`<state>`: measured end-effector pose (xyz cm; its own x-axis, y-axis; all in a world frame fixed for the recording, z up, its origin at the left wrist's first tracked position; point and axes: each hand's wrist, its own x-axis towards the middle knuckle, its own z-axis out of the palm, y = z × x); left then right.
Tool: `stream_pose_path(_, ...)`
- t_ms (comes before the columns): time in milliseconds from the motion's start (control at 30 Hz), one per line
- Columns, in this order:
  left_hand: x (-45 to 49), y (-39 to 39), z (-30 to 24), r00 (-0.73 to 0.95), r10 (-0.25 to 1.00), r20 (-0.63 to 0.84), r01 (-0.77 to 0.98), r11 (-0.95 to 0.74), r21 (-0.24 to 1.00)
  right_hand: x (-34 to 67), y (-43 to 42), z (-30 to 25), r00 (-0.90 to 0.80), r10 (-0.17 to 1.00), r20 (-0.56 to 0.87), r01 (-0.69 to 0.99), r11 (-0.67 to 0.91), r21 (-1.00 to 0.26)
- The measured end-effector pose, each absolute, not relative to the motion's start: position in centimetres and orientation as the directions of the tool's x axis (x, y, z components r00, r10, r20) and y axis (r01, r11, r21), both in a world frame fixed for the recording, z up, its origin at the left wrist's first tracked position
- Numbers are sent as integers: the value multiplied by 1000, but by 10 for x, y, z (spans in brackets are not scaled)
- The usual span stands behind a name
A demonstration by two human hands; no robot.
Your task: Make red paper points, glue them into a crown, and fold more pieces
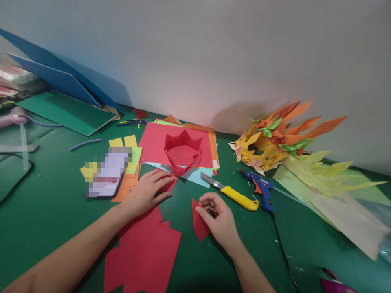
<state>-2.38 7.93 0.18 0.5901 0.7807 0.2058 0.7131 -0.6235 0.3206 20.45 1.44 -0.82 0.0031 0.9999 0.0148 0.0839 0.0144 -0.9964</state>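
A small folded red paper piece (199,224) is held in the right hand (220,221), pinched narrowly between the thumb and the curled fingers, just above or on the green counter (61,211). Its long axis is pointed roughly away from the body, slanted a little to the left at the far end. The left hand (148,191) is laid palm down with its fingers stretched forward and its thumb set apart; a second red paper scrap (167,186) is partly covered by it, and whether that scrap is gripped or merely pressed cannot be told. The pointed red paper ring (183,142) is placed beyond both hands and sideways between them, on a stack topped by a red sheet (151,142); it is approached more closely by the left fingertips than by the right hand. Cut red paper (146,252) is spread nearer the body, below the left hand. To the right, a yellow-handled cutter (240,198) and a blue glue gun (259,187) are found. No brand or label can be read on either, and the screen of the phone (108,175) is blurred into blocks, so no writing is legible.
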Motion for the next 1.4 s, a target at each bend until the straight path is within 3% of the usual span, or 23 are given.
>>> stream_pose_path(200,-24,80,2,639,722,267,677,-692,252,208,10,-14,-22,994,-109,-2,-109,-994)
stream_pose_path(700,-28,71,10,558,783,275,647,-618,446,212,13,-12,-129,989,-72,125,-55,-991)
stream_pose_path(900,-35,70,12,546,817,184,702,-566,432,212,15,-13,-151,986,-68,113,-51,-992)
stream_pose_path(1100,-37,78,4,472,844,255,770,-535,348,211,17,-13,-131,988,-82,123,-65,-990)
stream_pose_path(1233,-36,78,7,462,837,293,738,-546,396,210,16,-13,-144,986,-83,124,-65,-990)
stream_pose_path(1300,-39,75,13,475,847,236,729,-530,434,211,16,-15,-144,987,-77,132,-58,-989)
stream_pose_path(1400,-45,69,26,548,836,25,737,-497,457,213,17,-13,-162,986,-45,183,-15,-983)
